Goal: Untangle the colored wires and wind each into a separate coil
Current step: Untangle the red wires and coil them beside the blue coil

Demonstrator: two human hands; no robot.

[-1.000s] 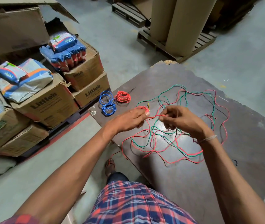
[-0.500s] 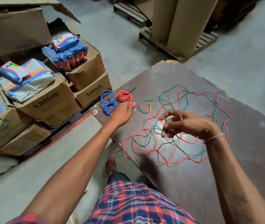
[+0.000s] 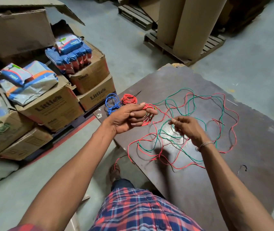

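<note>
- Head view: right hand pinches a red wire over the green-and-red tangle on the dark board.
- Left hand, just left of it, grips a partly wound red coil.
- Beyond the left hand: finished red coil beside blue coil.
</note>
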